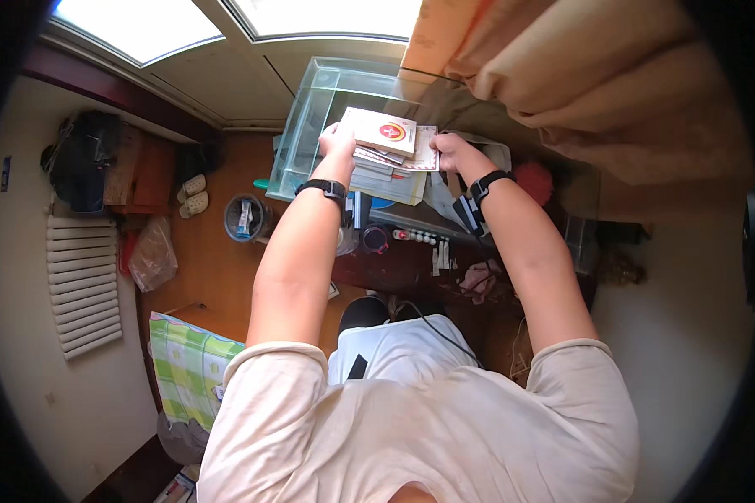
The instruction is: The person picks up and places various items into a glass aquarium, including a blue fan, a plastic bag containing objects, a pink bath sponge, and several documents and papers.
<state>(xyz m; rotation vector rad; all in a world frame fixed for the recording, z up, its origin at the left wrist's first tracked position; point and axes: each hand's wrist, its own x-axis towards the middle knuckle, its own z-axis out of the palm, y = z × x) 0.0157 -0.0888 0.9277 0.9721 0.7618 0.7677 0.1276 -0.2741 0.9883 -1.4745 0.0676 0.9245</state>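
Observation:
Both my arms reach forward over a glass tank [287, 159]. My left hand [337, 141] is closed on the left edge of a white booklet [382, 130] with a round red and yellow emblem. Under and beside that booklet lie other papers, among them a card with a patterned border [429, 151]. My right hand [453, 152] is closed on the right edge of this card. Below the hands, more papers [390, 186] are stacked in or over the tank; how they rest is partly hidden. A black strap circles each wrist.
Below the tank, small bottles [419, 236], a dark round container [376, 239] and a pink cloth [478, 281] lie on a dark red surface. A waste bin [247, 218] and light slippers [195, 197] are on the floor at left. A curtain [596, 75] hangs at right.

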